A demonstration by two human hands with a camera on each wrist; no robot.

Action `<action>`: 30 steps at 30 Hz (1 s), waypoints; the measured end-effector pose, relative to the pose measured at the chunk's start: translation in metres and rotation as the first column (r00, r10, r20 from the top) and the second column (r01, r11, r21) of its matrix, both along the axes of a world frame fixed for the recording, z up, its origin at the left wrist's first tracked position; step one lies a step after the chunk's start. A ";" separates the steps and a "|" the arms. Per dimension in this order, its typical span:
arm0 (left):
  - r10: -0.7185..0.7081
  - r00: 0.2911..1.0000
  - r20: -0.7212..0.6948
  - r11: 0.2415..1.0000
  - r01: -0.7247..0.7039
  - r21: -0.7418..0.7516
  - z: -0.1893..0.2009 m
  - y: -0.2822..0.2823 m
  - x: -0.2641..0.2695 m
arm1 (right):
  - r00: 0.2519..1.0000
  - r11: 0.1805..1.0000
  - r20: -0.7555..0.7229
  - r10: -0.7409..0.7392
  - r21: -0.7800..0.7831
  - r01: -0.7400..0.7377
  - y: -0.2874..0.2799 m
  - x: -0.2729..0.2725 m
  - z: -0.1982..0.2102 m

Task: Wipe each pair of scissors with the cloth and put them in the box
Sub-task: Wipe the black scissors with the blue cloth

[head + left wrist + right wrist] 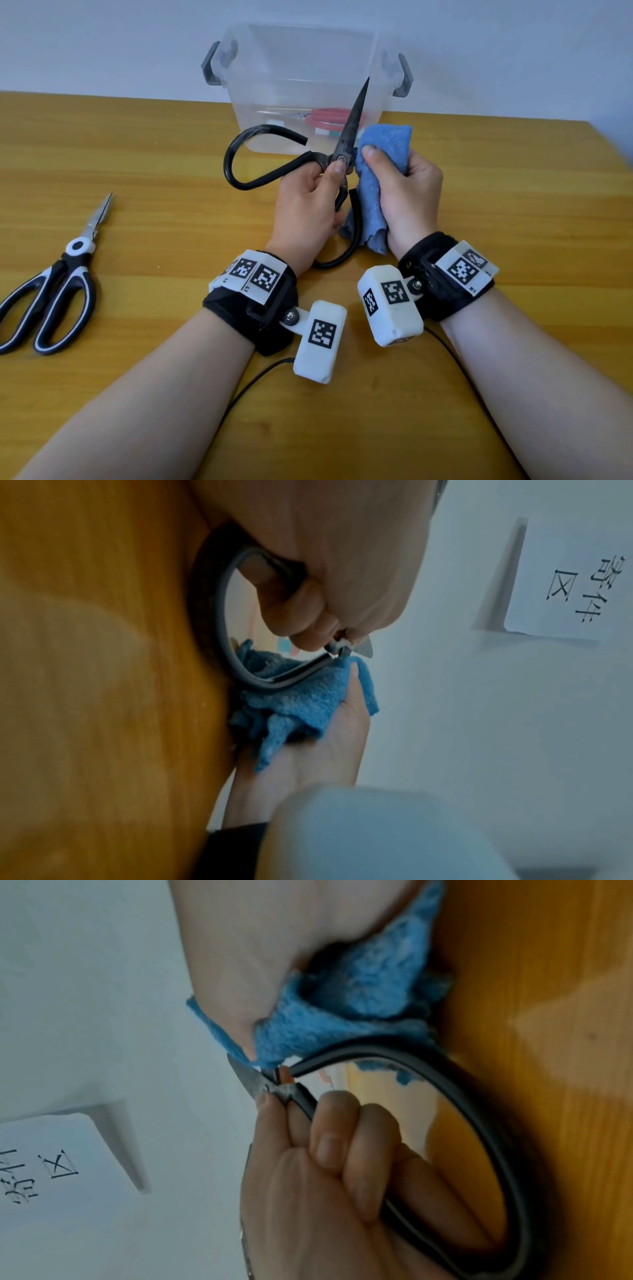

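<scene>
Left hand (308, 202) has its fingers curled tight around the black scissors (346, 137) at the pivot, blades pointing up in front of the clear box (301, 68). Right hand (404, 185) bunches the blue cloth (380, 147), thumb pinching it just beside the blade base. 1 black-and-white pair (58, 291) lies on the table (137, 137), well left.
</scene>
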State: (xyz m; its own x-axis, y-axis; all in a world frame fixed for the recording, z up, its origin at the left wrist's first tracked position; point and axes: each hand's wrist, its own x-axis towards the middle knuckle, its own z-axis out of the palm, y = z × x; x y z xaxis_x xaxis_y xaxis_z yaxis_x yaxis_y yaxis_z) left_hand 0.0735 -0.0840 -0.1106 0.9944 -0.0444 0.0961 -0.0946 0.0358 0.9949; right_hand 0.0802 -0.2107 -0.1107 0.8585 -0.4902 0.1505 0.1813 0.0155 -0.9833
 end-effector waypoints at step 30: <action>0.009 0.998 -0.063 0.999 -0.012 -0.051 0.001 0.001 0.002 | 0.994 0.986 -0.029 0.104 0.134 -0.100 -0.002 -0.004 0.005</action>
